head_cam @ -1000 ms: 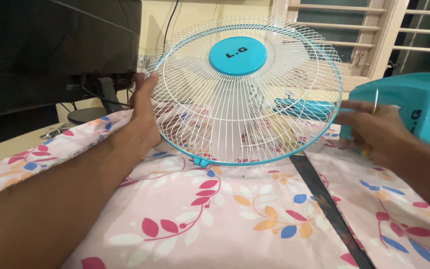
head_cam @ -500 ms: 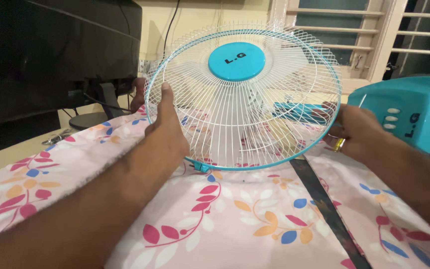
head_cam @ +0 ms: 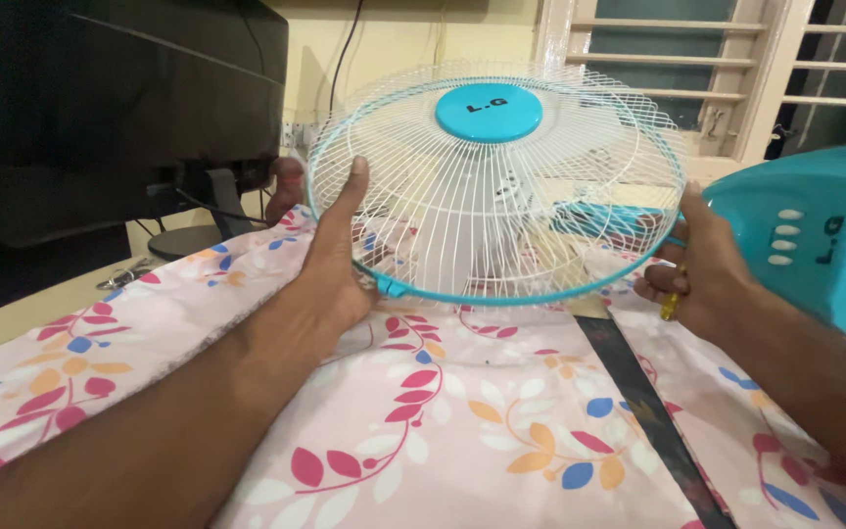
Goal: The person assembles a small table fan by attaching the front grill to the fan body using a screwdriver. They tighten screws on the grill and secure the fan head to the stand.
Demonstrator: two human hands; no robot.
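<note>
You grip the fan grille (head_cam: 496,181) w/ both hands: left hand (head_cam: 337,260) and right hand (head_cam: 692,264) closed on the rim, center frame. Next: keep it level.

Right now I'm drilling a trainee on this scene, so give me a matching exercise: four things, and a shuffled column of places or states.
Things:
1. fan guard
2. left hand
3. fan base
4. monitor

Places or states:
A. far left, dark screen
B. white wire with a turquoise rim, held at both sides
C. turquoise, at the right edge
D. grips the guard's left rim

Pairs: 1-B, 2-D, 3-C, 4-A
</note>
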